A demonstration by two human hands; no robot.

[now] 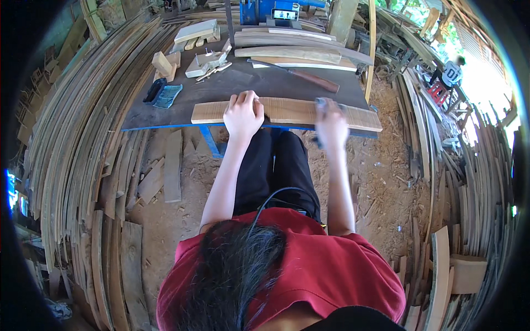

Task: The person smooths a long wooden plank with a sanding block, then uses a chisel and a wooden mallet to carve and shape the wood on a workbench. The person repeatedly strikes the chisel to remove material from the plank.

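Lengthwise along near edge of bench [259, 85] lies wooden board [290, 112] — left end well inside bench's left corner, right end about at right corner. Left hand [243, 114] grips board left of its middle, fingers curled over top. Right hand [332, 122] at board's right part, blurred — cannot tell whether fingers grasp or lie loose; bluish thing [321, 102] shows there, unclear. Strip of dark bench top gives room between board and brown-handled long tool [314, 80].
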